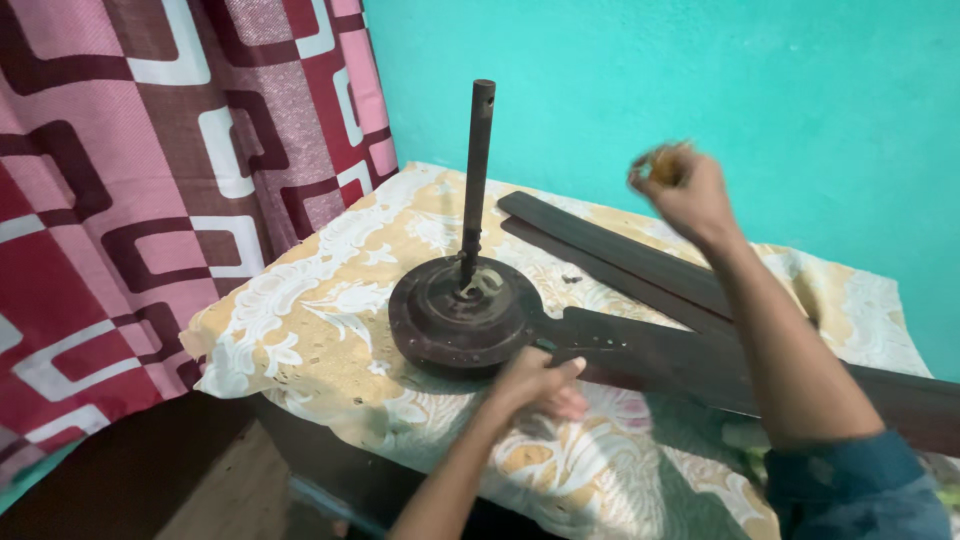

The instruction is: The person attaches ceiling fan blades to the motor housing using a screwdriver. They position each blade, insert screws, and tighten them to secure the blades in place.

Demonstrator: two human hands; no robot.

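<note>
our left hand (535, 385) rests half-curled on the dark fan motor (462, 312) at centre frame, beside a blade (680, 355). our right hand (685, 190), raised at upper right, is closed around something small and yellowish (665, 165), perhaps a tool handle; it's blurred.

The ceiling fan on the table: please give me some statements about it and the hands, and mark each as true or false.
1. The left hand rests at the fan motor. True.
2. The rod lies flat. False: it stands upright from the motor.
3. The right hand is raised above the blades. True.
4. The wall is white. False: it is turquoise.
5. The table cloth is plain blue. False: yellow with white flowers.
</note>
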